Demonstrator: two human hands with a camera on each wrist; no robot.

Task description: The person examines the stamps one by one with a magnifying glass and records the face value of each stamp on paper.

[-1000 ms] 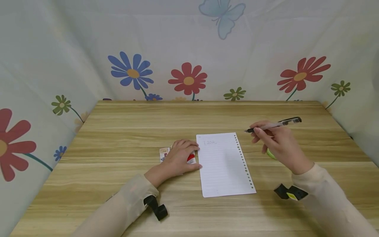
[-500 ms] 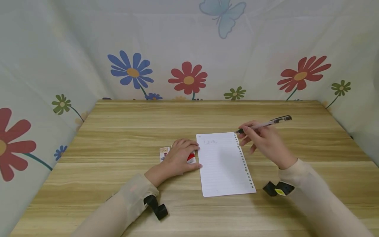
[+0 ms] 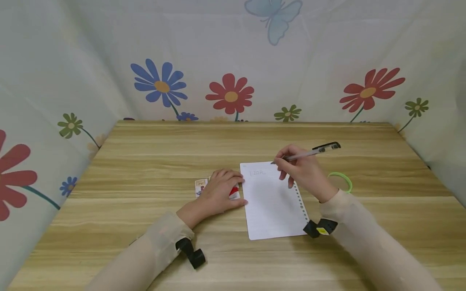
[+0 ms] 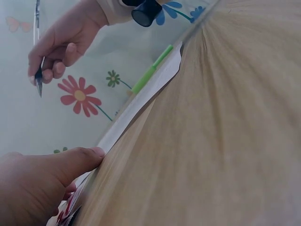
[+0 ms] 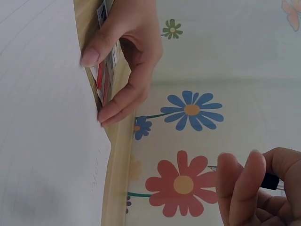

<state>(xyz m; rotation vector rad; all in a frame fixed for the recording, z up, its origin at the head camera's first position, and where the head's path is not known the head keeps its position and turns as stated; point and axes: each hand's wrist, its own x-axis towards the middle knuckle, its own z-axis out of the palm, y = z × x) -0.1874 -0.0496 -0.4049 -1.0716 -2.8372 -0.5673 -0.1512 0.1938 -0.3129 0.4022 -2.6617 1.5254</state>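
A white lined sheet of loose-leaf paper [image 3: 271,214], with holes down its right side, lies on the table. Handwriting reading about "1.20元" shows faintly near its top left. My left hand [image 3: 219,193] rests with thumb and fingertips on the sheet's left edge. Partly hidden beneath that hand are small printed paper pieces [image 3: 201,186] with red and pale pictures. My right hand [image 3: 302,167] pinches a black-capped clear pen [image 3: 309,153] over the sheet's upper right. In the left wrist view the pen tip [image 4: 40,89] hangs above the paper, not touching it.
A bright green ring [image 3: 350,184] lies on the wooden table [image 3: 174,149], right of the sheet and partly behind the right forearm. Black straps with small devices [image 3: 191,252] sit on both wrists. A flower-printed curtain [image 3: 309,60] stands behind the table and along its sides.
My right hand has moved left with the pen, from beside the sheet to over its upper part. More of the green ring now shows. The left hand has stayed put.
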